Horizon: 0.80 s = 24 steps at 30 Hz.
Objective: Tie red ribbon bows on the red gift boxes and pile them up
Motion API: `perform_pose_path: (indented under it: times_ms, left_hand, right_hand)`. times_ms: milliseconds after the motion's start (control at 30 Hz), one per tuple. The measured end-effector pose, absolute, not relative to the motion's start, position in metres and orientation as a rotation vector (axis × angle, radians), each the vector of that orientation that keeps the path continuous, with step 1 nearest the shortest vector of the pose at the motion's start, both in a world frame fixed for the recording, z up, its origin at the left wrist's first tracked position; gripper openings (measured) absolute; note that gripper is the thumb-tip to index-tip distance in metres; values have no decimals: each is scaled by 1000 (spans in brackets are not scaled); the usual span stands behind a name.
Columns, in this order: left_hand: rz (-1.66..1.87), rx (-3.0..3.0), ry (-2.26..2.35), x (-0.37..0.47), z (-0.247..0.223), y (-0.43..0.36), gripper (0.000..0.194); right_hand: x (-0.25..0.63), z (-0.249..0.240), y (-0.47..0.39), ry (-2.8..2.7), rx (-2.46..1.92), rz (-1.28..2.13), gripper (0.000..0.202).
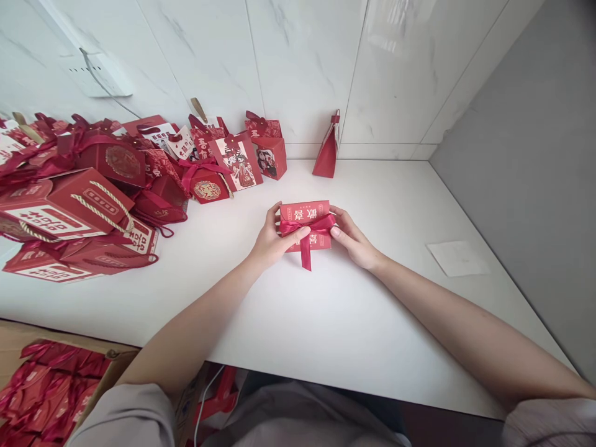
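A small red gift box [317,241] with white lettering is at the middle of the white table, tied across with a dark red ribbon [305,254]. The ribbon forms a bow on top, and one tail hangs toward me. My left hand [274,239] grips the box's left side, its thumb lying on the bow's knot. On the right side, my right hand [354,239] holds the box too, with the thumb at the bow's right end and the fingers behind the edge. The box's underside is hidden.
Many red gift boxes [65,205] are piled at the left and along the tiled wall. One narrow red box [327,149] stands alone at the back. A white paper [459,257] lies at right. Below left, a carton [112,372] holds several ribboned red boxes.
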<state>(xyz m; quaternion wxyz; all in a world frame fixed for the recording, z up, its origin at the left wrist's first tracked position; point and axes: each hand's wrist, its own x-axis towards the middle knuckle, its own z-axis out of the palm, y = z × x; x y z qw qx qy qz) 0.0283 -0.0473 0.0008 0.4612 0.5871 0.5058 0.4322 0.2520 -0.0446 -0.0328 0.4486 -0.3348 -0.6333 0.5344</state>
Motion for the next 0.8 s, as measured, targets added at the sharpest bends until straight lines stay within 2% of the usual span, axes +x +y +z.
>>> perform_pose_path:
  times_ms: [167,300,400,600,800]
  left_hand:
    - [1127,1343,1288,25,6,-42,82]
    - [1146,1284,1254,20,9,-36,71]
    - [1197,1282,1304,17,7,-33,70]
    - [1251,1199,1328,19,6,-32,74]
    - [1241,1208,1317,23,11,-37,75]
  right_hand:
    - [248,-32,-46,-1478,-887,1121,29]
    - [240,-28,-55,-1441,-832,1161,28]
    - [232,-23,-68,-1441,-820,1117,29]
    - [226,-13,-91,-1720,-743,1079,15]
    - [226,-14,-93,-1997,-688,1098,23]
